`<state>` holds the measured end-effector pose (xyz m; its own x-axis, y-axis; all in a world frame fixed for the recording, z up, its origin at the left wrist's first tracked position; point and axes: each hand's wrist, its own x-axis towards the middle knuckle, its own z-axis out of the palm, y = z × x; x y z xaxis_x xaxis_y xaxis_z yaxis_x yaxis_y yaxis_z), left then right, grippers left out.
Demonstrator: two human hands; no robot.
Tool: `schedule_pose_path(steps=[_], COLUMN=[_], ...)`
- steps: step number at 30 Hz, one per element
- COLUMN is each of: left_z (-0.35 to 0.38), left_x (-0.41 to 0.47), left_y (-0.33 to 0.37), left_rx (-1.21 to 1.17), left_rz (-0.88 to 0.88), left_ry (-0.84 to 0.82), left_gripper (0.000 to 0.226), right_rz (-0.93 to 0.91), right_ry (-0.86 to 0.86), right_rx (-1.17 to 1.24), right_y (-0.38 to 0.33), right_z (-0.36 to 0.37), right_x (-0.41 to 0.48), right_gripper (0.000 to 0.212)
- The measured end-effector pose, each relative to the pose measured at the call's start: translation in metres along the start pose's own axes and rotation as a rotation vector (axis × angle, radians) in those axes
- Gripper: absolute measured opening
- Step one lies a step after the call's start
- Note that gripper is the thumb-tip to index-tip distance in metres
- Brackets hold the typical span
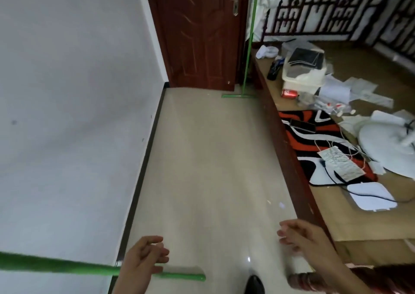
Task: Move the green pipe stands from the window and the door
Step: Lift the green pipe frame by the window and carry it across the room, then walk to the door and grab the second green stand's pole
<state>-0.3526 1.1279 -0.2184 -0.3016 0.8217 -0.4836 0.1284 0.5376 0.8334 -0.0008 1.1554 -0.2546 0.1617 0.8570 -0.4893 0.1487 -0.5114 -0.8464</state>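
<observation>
Beige floor tiles (202, 159) are lying ahead of us; one green pipe stand (248, 46) is leaning beside the door (202, 35). Our left hand (141, 260) is gripping another green pipe (56, 265), our right hand (303, 235) is hanging loosely apart (red can (289, 93) lettering unreadable).

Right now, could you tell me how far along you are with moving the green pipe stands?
About halfway, it seems. One green pipe stand lies low across the near floor under the left hand, whose fingers are loose; whether it grips is unclear. The right hand is open and empty. Left to do: the second green stand is upright beside the door, its base on the floor.
</observation>
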Motion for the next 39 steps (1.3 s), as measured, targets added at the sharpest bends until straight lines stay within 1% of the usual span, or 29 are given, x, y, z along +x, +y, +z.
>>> schedule_pose_path(steps=[3, 8, 11, 16, 21, 25, 29, 31, 34, 37, 39], left_z=[0.043, 0.084, 0.098, 0.125, 0.157, 0.183, 0.208, 0.221, 0.241, 0.267, 0.285], left_x=[0.022, 0.066, 0.106, 0.191, 0.281, 0.344, 0.397, 0.423, 0.465, 0.507, 0.536], left_y=[0.026, 0.066, 0.090, 0.133, 0.208, 0.283, 0.339, 0.355, 0.371, 0.392, 0.415], left_rx=[-0.007, -0.017, -0.027, -0.048, -0.059, -0.026, -0.012, -0.016, -0.015, -0.030, -0.028], left_rz=[-0.028, -0.030, -0.038, -0.026, 0.004, 0.115, 0.172, 0.158, 0.089, 0.023, 0.012], left_ry=[-0.045, -0.025, -0.003, 0.028, -0.036, -0.098, -0.129, -0.118, -0.083, -0.040, -0.009], left_gripper=[0.011, 0.011, 0.011, 0.011, 0.013, 0.012, 0.014, 0.013, 0.012, 0.011, 0.011], right_rz=[0.045, 0.029, 0.022, 0.055, 0.043, -0.026, 0.010, 0.046, 0.089, 0.058, 0.020], right_ry=[0.058, 0.135, 0.174, 0.147, 0.159, 0.186, 0.178, 0.158, 0.132, 0.143, 0.133], right_rx=[0.041, 0.092, 0.131, 0.131, 0.126, 0.120, 0.132, 0.137, 0.149, 0.142, 0.118], right_y=[-0.004, -0.042, -0.067, -0.104, -0.167, -0.223, -0.253, -0.264, -0.283, -0.305, -0.327], right_z=[-0.036, -0.076, -0.085, -0.083, -0.085, -0.089, -0.091, -0.094, -0.104, -0.116, -0.125], right_x=[0.030, 0.082, 0.122, 0.204, 0.290, 0.345, 0.400, 0.434, 0.495, 0.566, 0.615], right_gripper=[0.008, 0.006, 0.006, 0.007, 0.007, 0.009, 0.009, 0.008, 0.007, 0.007, 0.008])
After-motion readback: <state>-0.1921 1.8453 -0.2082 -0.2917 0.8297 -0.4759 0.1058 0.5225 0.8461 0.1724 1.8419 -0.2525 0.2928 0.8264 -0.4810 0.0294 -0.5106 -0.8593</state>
